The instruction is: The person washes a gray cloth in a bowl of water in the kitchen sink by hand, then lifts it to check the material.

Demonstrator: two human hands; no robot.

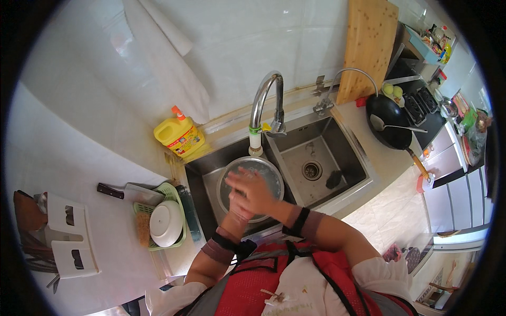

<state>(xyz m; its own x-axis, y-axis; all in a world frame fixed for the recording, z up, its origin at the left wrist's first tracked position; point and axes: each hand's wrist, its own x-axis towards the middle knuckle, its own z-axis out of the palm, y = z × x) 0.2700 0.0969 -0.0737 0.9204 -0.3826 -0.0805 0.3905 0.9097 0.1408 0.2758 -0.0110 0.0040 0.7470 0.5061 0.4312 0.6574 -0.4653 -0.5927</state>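
Observation:
My right hand (257, 193) lies across my left hand (240, 207), palm against it, with its fingers spread. Much of the left hand is hidden underneath, and its fingers cannot be made out well. Both hands are over a round metal basin (280, 185) of cloudy water, which stands in the left bowl of a steel double sink (205, 185). Above the basin's far rim hangs the white filter end (255, 145) of a curved chrome faucet (259, 94). I see nothing held in the right hand.
Left of the sink, a green basket (174, 193) carries a white bowl (166, 223), a scrubbing brush (143, 229) and a cleaver (144, 193). A yellow detergent jug (180, 136) stands behind. A dark scrubber (334, 179) lies in the right bowl (316, 146). A wok (385, 118) rests at right.

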